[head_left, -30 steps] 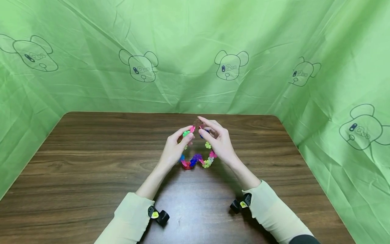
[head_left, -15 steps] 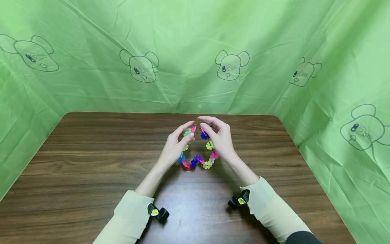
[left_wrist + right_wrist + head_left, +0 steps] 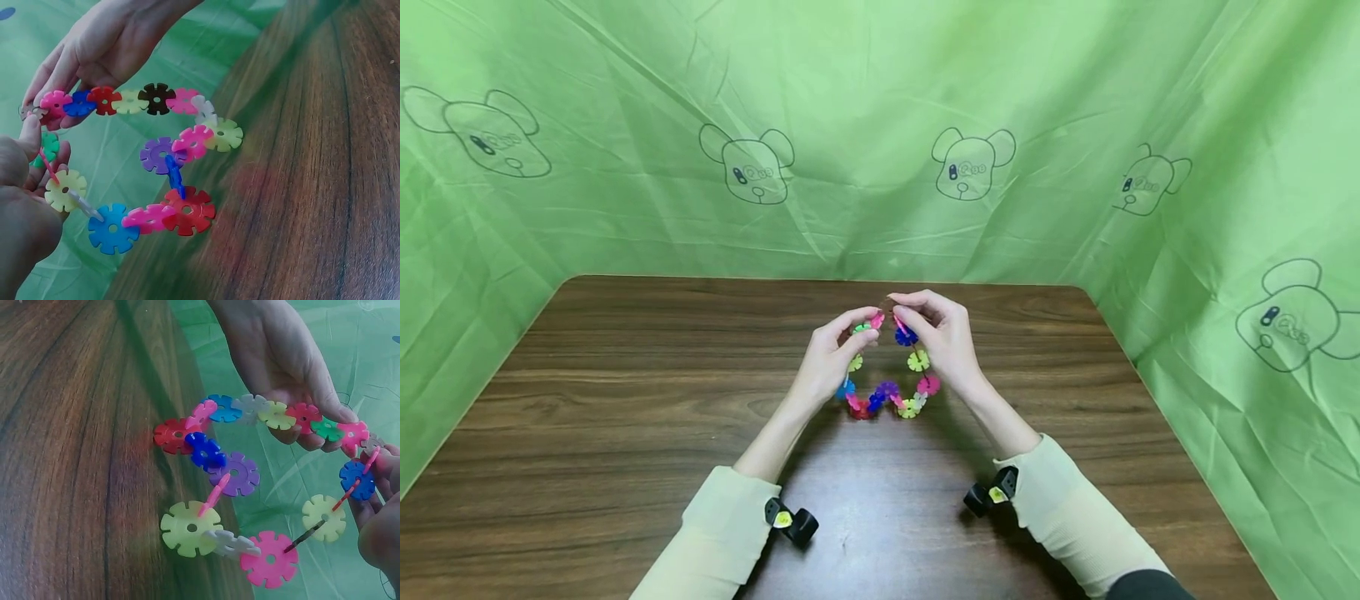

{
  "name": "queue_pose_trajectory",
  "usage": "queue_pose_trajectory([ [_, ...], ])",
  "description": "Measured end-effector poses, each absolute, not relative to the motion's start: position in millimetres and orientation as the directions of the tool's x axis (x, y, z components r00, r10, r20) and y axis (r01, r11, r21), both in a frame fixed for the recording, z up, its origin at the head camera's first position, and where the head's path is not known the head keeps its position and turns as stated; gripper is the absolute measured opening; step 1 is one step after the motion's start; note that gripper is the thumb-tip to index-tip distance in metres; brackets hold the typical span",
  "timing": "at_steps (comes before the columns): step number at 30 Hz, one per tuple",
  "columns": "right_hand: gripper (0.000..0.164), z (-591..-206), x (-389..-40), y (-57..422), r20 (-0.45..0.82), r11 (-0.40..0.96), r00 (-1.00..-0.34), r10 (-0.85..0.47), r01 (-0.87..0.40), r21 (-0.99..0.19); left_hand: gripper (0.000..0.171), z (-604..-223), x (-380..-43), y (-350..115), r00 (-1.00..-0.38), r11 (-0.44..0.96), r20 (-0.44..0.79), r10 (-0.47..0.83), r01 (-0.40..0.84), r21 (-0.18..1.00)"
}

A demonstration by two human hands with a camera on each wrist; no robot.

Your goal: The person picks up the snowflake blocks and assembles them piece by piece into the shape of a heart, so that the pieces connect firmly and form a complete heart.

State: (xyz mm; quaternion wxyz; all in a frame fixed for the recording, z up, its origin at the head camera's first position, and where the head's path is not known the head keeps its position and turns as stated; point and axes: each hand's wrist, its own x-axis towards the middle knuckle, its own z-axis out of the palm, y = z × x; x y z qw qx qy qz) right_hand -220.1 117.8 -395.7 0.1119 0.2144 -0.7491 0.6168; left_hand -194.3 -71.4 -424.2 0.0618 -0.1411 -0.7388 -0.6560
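Observation:
A chain of colourful notched plastic snowflake discs (image 3: 887, 389) hangs from both hands above the table. In the head view my left hand (image 3: 829, 360) pinches its left end, near a green disc (image 3: 327, 430) and a pink disc (image 3: 354, 434). My right hand (image 3: 946, 346) pinches the other end, by a pink disc (image 3: 56, 104) beside a blue disc (image 3: 906, 335). Between the fingertips is a greyish-brown disc (image 3: 32, 112); whether it is joined on both sides is hard to tell. A purple disc (image 3: 162, 155) and a red disc (image 3: 189, 211) hang lower in the loop.
A dark wood-grain table (image 3: 625, 417) lies beneath the hands. Green cloth (image 3: 865, 208) with printed bear outlines stands behind it and at the sides. Each sleeved wrist bears a small black camera, one on the left (image 3: 801, 527) and one on the right (image 3: 978, 500).
My right hand has shifted slightly right and its fingers have changed position, so more of the blue disc shows. The chain's right side has swung slightly outward. My left hand has barely moved.

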Motion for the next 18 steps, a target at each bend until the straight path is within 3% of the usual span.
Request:
queue_pose_trajectory([
  [11,0.017,-398.1,-220.9,119.9,0.471,0.145,-0.853,-0.225,-0.507,-0.850,0.034,-423.6,-192.7,-69.8,-0.956,0.108,0.260,0.135,0.275,0.955],
  [18,0.032,-403.2,-218.0,130.6,0.396,0.157,-0.878,-0.267,-0.445,-0.881,0.033,-423.0,-195.9,-73.0,-0.948,0.149,0.286,0.139,0.305,0.940],
])
